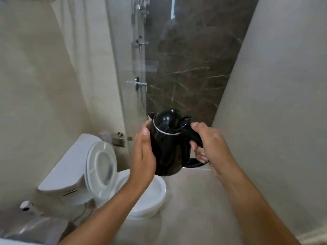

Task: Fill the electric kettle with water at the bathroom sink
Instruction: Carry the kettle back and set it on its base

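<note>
A black electric kettle [169, 147] with a thin silver band under its closed lid hangs in the air in front of me, above the bathroom floor. My right hand [208, 147] is wrapped around its handle on the right side. My left hand [143, 154] lies flat against the kettle's left wall, thumb up near the spout. No sink or tap shows in this view.
A white toilet [99, 175] with its seat and lid raised stands at the lower left. A glass shower screen [123, 68] and dark marble wall [191, 71] lie straight behind the kettle. A beige wall [283, 103] closes the right side. A bin with a plastic liner [30, 225] sits bottom left.
</note>
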